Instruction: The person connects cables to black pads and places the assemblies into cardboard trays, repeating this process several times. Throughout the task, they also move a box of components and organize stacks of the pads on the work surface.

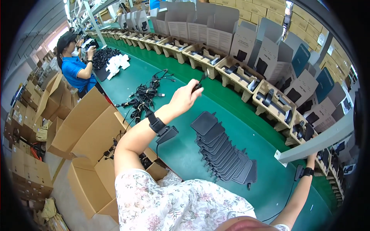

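Pinching a blk cable (pixel 198 87) over green table (pixel 181 154), L hand (pixel 185 97) curled, nr trays (pixel 203 57) — R hand (pixel 311 156) mostly behind post (pixel 320 142), grip can't tell; bare tabletop b/w cable heap (pixel 143 96) & pads (pixel 225 152).

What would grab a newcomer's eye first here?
Probably the fan of overlapping flat black panels on the green tabletop, just right of the picture's middle. Next, the long curved line of brown molded trays along the far side, with upright open box lids behind them. Then the left hand, near the middle, pinching what looks like a small black cable.
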{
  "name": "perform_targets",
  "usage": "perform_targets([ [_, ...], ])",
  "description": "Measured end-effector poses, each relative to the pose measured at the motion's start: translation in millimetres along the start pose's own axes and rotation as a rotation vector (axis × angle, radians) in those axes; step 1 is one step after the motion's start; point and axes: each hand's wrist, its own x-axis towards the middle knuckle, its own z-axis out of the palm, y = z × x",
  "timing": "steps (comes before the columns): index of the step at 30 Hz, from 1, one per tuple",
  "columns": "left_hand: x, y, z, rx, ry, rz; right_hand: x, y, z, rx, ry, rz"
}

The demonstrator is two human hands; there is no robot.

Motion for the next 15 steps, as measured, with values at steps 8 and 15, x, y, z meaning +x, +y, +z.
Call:
perform_targets([
  [8, -6, 44, 26, -0.016, -0.348, 0.254, 8, -137, -76, 0.521, 0.389, 0.188],
  [15, -29, 97, 91, -0.095, -0.878, 0.543, -52, -408, -63, 0.247, -0.532, -0.930],
])
